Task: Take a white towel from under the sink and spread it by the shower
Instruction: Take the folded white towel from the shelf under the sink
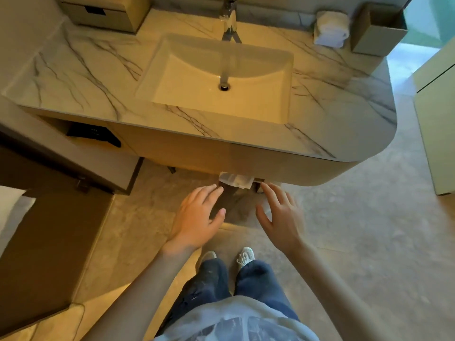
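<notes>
So the white towel is just peeking out from under the vanity, dead centre of the frame below the sink, and only its front edge shows. Looks folded, but how thick the stack is, I can't tell. Both hands are reaching in from the bottom, fingers straight and spread, holding nothing: the left hand sits just left of and below the towel, and the right hand has its fingertips near the towel's right corner. My guess is it's soft, light and floppy, so pinching one corner would just unfold it. Better to slide both hands under the folded front edge and lift it flat. Nothing fragile here.
</notes>
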